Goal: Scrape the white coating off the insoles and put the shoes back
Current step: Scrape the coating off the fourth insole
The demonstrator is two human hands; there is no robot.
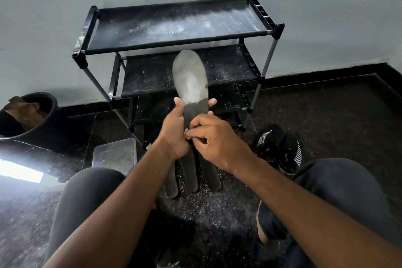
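My left hand (174, 135) grips a long insole (191, 80) around its middle and holds it upright in front of the rack. White coating covers the insole's upper half; the part just above my fingers is bare and dark. My right hand (214, 137) is closed around a small pale scraper that barely shows, pressed against the insole's lower part. Three dark insoles (191, 176) lie side by side on the floor below my hands. A pair of black shoes (279, 148) with white stripes stands on the floor to the right.
A black three-tier shoe rack (180, 28), dusted white, stands against the wall ahead. A clear plastic tray (114, 154) lies on the floor to the left, and a black bin (28, 119) holding brown paper stands further left. White flakes litter the dark floor between my knees.
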